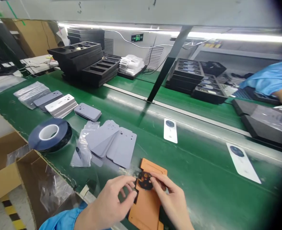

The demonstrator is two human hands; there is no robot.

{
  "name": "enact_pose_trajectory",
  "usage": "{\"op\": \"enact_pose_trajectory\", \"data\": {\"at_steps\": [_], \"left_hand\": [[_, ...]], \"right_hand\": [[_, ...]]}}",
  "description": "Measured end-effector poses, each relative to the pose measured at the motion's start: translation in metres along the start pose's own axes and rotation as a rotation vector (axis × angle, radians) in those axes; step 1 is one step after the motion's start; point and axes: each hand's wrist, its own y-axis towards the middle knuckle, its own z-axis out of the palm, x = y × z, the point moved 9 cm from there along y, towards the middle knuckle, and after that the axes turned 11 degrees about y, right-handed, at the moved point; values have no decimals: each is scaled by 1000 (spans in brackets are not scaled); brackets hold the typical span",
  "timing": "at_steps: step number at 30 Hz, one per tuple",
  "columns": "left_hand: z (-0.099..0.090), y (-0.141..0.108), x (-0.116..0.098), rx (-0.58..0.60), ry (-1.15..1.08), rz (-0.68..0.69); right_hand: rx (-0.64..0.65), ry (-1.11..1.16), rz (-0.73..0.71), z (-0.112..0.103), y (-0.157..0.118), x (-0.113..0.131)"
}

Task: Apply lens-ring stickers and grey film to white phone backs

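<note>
In front of me an orange fixture shaped like a phone lies on the green work surface. Over its upper part is a black disc with round holes. My right hand pinches the disc's right edge between thumb and fingers. On the disc's left side, my left hand has thumb and forefinger apart, with nothing visible between them; the fingertips are close to the fixture's left edge. I cannot tell whether the disc rests on the fixture or hovers just above.
Grey phone-shaped sheets, clear bags and a blue tape roll lie to the left. Two white panels lie to the right. Black trays are stacked behind. A co-worker's blue sleeve shows far right.
</note>
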Motion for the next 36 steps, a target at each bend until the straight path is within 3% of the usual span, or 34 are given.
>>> {"op": "enact_pose_trajectory", "data": {"at_steps": [4,10,23,36], "left_hand": [[32,3,-10,54,213,136],[67,13,-1,84,372,224],[84,21,2,106,501,290],[84,24,0,115,592,300]], "right_hand": [[-107,-156,-65,-27,4,-7],[-116,-230,-143,-23,7,-4],[-133,-290,-189,-24,4,-6],[-98,-407,-263,-20,1,-1]]}}
